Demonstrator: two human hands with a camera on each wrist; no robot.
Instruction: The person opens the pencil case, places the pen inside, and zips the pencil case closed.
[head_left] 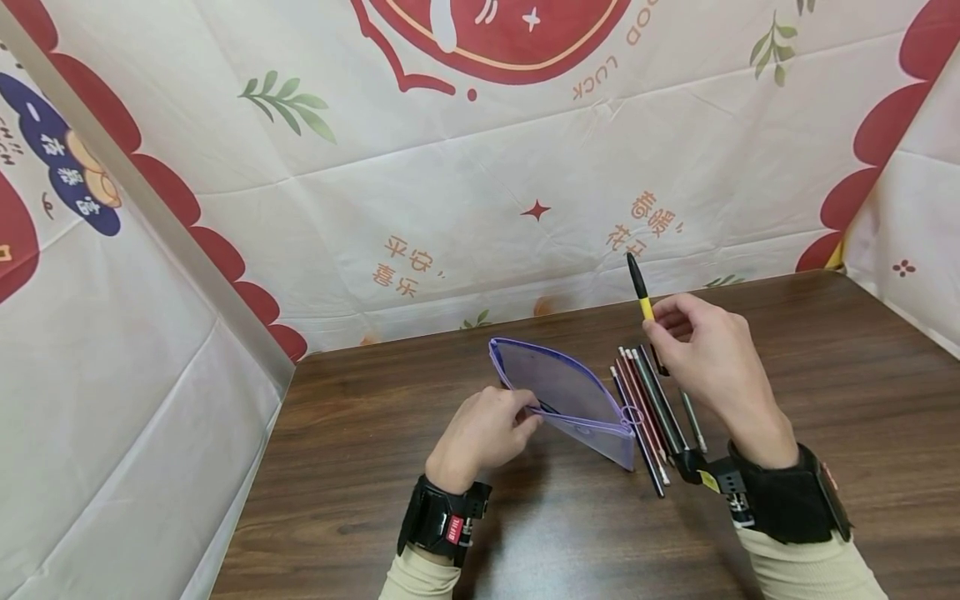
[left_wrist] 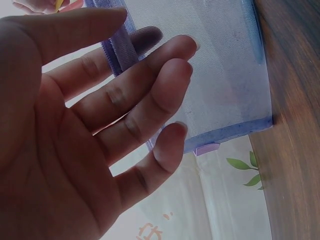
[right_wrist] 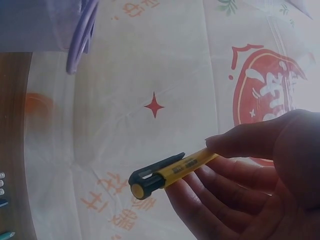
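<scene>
A purple mesh zip pouch (head_left: pixel 592 437) stands on the table with its mouth spread open. My left hand (head_left: pixel 487 429) pinches the near edge of that mouth. In the left wrist view the thumb and index finger (left_wrist: pixel 147 40) lie on either side of the purple zipper edge (left_wrist: pixel 120 47). A dark slim item shows inside the pouch by the fingertips. My right hand (head_left: pixel 708 354) holds a yellow and black pen (head_left: pixel 639 287) above the table, right of the pouch. In the right wrist view the pen's clip end (right_wrist: pixel 157 175) sticks out past the fingers.
Several pencils and pens (head_left: pixel 648 404) lie in a bundle just right of the pouch, partly behind the right wrist's camera strap. A greenish pen (head_left: pixel 693 421) lies apart beside them. A printed cloth wall (head_left: pixel 465 183) rises behind the wooden table (head_left: pixel 360 467), with another cloth panel (head_left: pixel 142 392) on the left.
</scene>
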